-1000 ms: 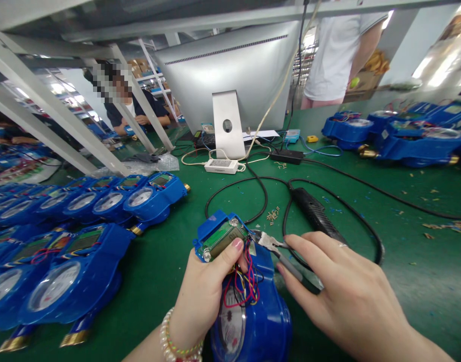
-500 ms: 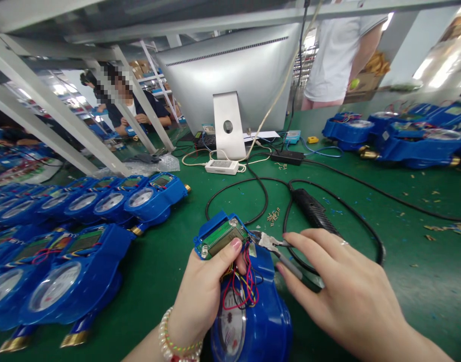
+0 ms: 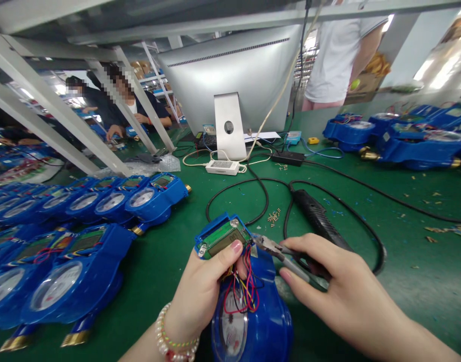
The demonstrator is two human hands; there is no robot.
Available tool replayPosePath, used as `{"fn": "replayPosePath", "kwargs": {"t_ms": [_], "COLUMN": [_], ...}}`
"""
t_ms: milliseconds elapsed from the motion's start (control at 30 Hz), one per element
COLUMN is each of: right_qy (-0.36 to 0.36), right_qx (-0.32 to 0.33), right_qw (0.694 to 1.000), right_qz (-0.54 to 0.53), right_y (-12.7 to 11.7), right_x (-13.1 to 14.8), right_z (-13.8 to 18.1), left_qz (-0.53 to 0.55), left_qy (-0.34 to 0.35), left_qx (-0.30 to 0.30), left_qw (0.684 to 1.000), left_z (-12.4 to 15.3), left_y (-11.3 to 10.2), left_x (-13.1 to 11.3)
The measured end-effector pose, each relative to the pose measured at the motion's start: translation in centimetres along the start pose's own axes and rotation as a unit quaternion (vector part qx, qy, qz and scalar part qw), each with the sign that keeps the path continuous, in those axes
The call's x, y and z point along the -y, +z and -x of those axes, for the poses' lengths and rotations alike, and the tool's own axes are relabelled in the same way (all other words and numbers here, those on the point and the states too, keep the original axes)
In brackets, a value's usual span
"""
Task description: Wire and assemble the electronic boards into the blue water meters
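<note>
A blue water meter [image 3: 264,322] lies in front of me on the green mat. Its green display board [image 3: 222,237] is tilted up, with red, yellow and blue wires [image 3: 245,289] running down to the body. My left hand [image 3: 202,289] grips that display board, thumb pressed on its lower edge. My right hand [image 3: 339,289] is closed round the handles of small pliers [image 3: 270,245]. The plier jaws sit at the wires just right of the board.
Rows of blue meters [image 3: 83,241] fill the left side; more meters [image 3: 415,136] stand at the back right. A black power tool [image 3: 316,213] with looping cables lies behind my hands. A monitor's back [image 3: 238,75], a white adapter [image 3: 221,166], seated co-workers and a standing person [image 3: 339,55] are beyond.
My right hand's fingers have curled tighter round the plier handles. The plier jaws have dropped slightly toward the wires. In the far left background another person has come into view.
</note>
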State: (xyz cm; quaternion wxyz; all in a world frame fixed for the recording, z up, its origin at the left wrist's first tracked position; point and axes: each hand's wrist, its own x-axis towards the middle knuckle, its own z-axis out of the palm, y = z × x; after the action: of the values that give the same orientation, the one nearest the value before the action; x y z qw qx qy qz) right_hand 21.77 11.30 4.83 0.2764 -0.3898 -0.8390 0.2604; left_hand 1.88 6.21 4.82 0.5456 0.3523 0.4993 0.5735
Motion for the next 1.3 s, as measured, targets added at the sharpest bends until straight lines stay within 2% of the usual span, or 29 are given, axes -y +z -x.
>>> {"fn": "replayPosePath", "kwargs": {"t_ms": [100,200,267,367,433,500,600,667,700,733,767,800,833,900,1000,1100,1167,1233,1300], "right_qy": [0.056,0.089,0.107,0.131,0.135,0.129,0.129,0.135,0.142,0.15,0.161,0.175,0.173,0.102,0.081,0.049,0.025,0.024,0.035], "right_qx": [0.071,0.138,0.176,0.23,0.242,0.214,0.106,0.0,-0.058,-0.107,-0.145,-0.153,-0.131,-0.131,-0.15,-0.149,-0.147,-0.161,-0.192], "right_qw": [0.987,0.954,0.926,0.863,0.833,0.844,0.915,0.965,0.98,0.983,0.972,0.953,0.936,0.89,0.862,0.847,0.833,0.838,0.899], "right_qz": [-0.135,-0.249,-0.317,-0.431,-0.48,-0.474,-0.368,-0.224,-0.126,-0.019,0.093,0.196,0.278,0.426,0.478,0.508,0.532,0.521,0.391], "right_y": [-0.5,-1.0,-1.2,-1.3,-1.4,-1.6,-2.6,-3.7,-4.4,-5.2,-6.0,-6.9,-7.8,-9.3,-11.1,-12.0,-12.1,-11.6,-10.5], "right_x": [0.1,0.0,-0.2,-0.6,-0.9,-1.2,-2.0,-3.1,-3.8,-4.8,-6.0,-7.4,-9.0,-12.5,-17.4,-19.6,-18.6,-15.8,-11.8], "right_z": [-0.4,-0.6,-0.6,-0.6,-0.6,-0.7,-1.0,-1.1,-1.1,-0.9,-0.7,-0.2,0.3,1.7,4.0,5.5,5.5,4.8,3.7], "left_qz": [0.03,0.049,0.062,0.099,0.119,0.129,0.135,0.139,0.139,0.139,0.139,0.138,0.138,0.137,0.134,0.123,0.11,0.097,0.091], "left_qy": [-0.008,-0.015,-0.031,-0.06,-0.069,-0.072,-0.075,-0.069,-0.066,-0.064,-0.061,-0.059,-0.055,-0.04,-0.013,0.018,0.041,0.058,0.062], "left_qx": [0.025,0.038,0.055,0.095,0.104,0.096,0.089,0.095,0.098,0.102,0.102,0.101,0.098,0.093,0.082,0.057,0.039,0.021,0.017], "left_qw": [0.999,0.998,0.996,0.989,0.985,0.984,0.984,0.983,0.983,0.983,0.983,0.983,0.984,0.985,0.988,0.991,0.992,0.993,0.994], "left_z": [0.0,0.0,-0.1,-0.1,-0.2,-0.2,-0.2,-0.2,-0.2,-0.2,-0.2,-0.2,-0.2,-0.1,0.0,0.2,0.2,0.1,0.0], "left_y": [-0.3,-0.5,-0.5,-0.3,-0.2,-0.2,-0.3,-0.4,-0.4,-0.4,-0.3,-0.3,-0.2,0.0,0.2,0.2,0.2,0.2,0.5], "left_x": [-0.3,-0.5,-0.7,-1.0,-1.1,-1.0,-0.9,-0.9,-0.9,-0.9,-1.0,-1.0,-1.1,-1.2,-1.2,-1.1,-0.9,-0.7,-0.4]}}
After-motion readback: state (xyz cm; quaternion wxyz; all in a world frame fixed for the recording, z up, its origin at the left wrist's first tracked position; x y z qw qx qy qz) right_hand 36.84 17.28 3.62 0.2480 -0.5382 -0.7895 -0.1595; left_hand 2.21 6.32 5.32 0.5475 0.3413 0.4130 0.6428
